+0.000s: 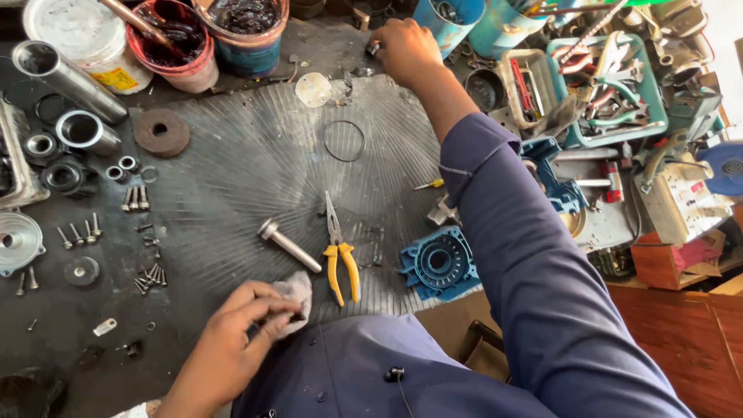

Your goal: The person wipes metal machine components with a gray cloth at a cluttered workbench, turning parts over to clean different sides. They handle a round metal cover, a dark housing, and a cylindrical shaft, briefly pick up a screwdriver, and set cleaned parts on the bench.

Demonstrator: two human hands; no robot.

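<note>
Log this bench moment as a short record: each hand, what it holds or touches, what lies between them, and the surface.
left hand: near edge of bench, gripping a grey rag
right hand: stretched to far side, fingers closed on a small dark part
between hands: yellow-handled pliers, steel shaft, wire ring
right of pliers: blue housing
left side: rows of bolts
surface: ribbed dark mat

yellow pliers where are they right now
In the head view the yellow-handled pliers lie on the ribbed mat, between the metal shaft and the blue housing, just beyond the left hand.
</note>
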